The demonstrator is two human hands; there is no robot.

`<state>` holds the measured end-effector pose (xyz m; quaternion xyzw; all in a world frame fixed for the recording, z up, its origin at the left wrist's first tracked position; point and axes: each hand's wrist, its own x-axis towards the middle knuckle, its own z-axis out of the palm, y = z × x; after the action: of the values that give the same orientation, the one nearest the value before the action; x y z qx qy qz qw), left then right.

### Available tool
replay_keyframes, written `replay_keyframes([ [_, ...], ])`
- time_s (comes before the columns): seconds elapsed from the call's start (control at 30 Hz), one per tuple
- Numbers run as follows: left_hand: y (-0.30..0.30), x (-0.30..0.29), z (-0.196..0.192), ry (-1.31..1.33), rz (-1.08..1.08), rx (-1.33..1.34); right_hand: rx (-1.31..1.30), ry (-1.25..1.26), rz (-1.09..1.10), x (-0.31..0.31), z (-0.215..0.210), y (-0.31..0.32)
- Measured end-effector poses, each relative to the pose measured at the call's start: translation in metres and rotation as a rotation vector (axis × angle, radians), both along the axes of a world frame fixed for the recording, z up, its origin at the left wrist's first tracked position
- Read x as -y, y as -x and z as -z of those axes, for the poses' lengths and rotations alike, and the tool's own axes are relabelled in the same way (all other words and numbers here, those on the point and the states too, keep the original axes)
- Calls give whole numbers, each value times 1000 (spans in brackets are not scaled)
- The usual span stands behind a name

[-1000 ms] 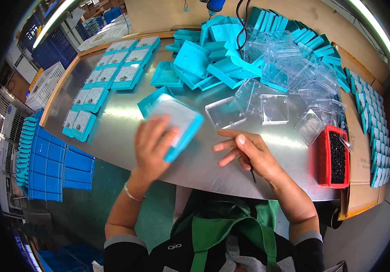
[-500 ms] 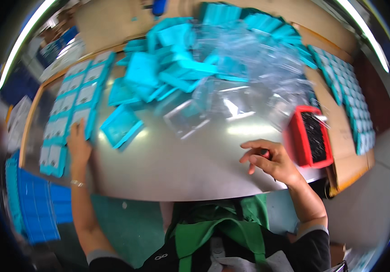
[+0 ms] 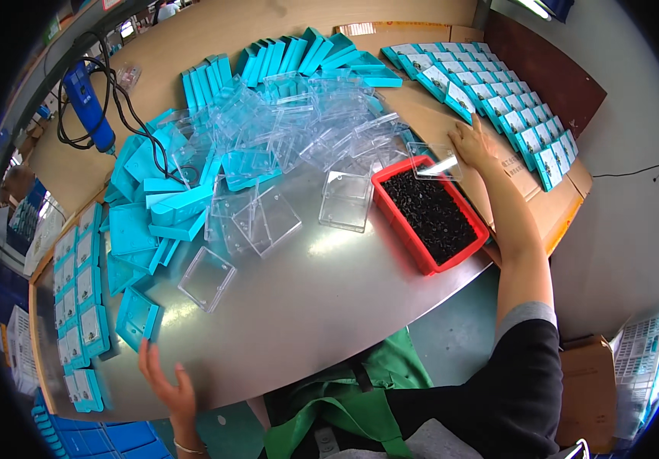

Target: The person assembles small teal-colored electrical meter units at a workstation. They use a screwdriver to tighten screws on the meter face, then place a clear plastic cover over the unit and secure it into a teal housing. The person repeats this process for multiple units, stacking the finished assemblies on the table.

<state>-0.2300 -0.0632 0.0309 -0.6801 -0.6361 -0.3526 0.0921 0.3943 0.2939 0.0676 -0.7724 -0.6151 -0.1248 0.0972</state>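
My right hand (image 3: 473,144) reaches to the back right. Its fingers are spread and its fingertips touch or nearly touch the near corner of a teal box with a white panel (image 3: 459,101), at the edge of the rows there. Its palm is hidden. Near the table's front left edge, my left hand (image 3: 170,386) is open with nothing in it, its fingertips just below an open teal box (image 3: 138,317). A clear plastic cover (image 3: 207,278) lies on the metal table beyond it. Another clear cover (image 3: 435,162) rests on the rim of a red bin (image 3: 430,264) of small black pieces.
Teal boxes with white panels (image 3: 84,283) line the table's left side. Loose teal boxes (image 3: 134,229) and a heap of clear covers (image 3: 283,122) fill the back. A blue power screwdriver (image 3: 88,107) hangs with its cable at the back left. Cardboard (image 3: 513,164) lies under the right rows.
My right hand has gone from the table's middle to the right rows; the small dark thing it held no longer shows. My left hand has left the left rows. The view has turned right.
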Motion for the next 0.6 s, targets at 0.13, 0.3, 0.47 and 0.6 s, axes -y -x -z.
replay_keyframes([
  [0.13,-46,-5,1,88,126,77,-29,81,19,-23,-1,-2],
  [0.3,-64,-9,4,121,258,120,29,-212,-153,-10,-9,-2],
  [0.47,-92,-29,-4,406,503,799,-416,-369,-625,108,-77,126],
  [0.6,-138,-70,-18,646,796,1923,-324,-216,-1176,198,-59,232],
])
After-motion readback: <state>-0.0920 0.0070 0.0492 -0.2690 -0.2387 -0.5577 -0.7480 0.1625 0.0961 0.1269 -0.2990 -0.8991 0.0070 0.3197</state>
